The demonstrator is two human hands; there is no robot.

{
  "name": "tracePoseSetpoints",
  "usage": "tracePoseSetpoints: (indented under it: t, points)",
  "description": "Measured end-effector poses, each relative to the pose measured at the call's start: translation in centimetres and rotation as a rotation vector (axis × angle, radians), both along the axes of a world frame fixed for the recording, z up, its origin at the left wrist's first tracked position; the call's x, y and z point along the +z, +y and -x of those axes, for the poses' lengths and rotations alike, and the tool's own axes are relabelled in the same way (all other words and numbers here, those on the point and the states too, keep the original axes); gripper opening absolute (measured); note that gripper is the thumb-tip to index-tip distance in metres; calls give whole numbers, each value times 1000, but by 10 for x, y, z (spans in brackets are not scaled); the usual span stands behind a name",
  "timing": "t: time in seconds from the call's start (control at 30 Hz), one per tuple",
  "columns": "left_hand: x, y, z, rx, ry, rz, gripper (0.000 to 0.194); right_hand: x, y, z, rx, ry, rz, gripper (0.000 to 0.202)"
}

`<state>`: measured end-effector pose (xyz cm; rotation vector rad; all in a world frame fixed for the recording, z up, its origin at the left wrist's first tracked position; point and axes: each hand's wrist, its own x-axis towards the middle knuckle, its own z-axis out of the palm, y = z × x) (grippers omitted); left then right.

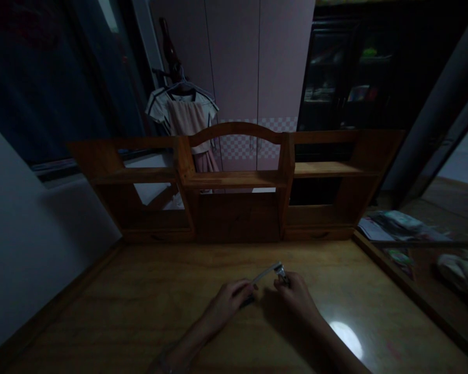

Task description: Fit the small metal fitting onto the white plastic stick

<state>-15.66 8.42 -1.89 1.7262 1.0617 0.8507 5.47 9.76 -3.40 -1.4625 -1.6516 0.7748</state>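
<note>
Over the wooden desktop (171,291), my left hand (230,298) pinches one end of a thin, pale strip (264,273). Something small and dark (248,301) shows below its fingers, too dim to name. My right hand (295,293) is closed around a small metal tool (281,271) that looks like a clipper, held at the far end of the strip. The tool's head meets or nearly meets the strip. Dim light hides the finer details of both.
A wooden shelf unit (234,180) stands along the desk's back edge. A raised wooden rim (405,298) borders the right side, with papers (393,224) and cloth items (462,275) beyond it. Clothes (185,111) hang behind the shelf. A white wall (35,249) bounds the left side.
</note>
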Motion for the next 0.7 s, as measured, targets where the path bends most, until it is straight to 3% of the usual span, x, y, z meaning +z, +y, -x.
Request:
tracePoseSetpoints:
  t: [0.2, 0.4, 0.6, 0.7]
  points:
    - [2, -1, -2, -30, -6, 20, 38, 0, 0, -5, -12, -72, -53, 14]
    - [-5, -4, -5, 28, -10, 55, 41, 5, 1, -14, -22, -173, -110, 17]
    - [-13, -11, -9, 12, -174, 435, 46, 4, 0, -8, 27, -164, -107, 17]
    - [-14, -14, -11, -11, -262, 526, 47, 5, 1, -6, 24, -155, -111, 16]
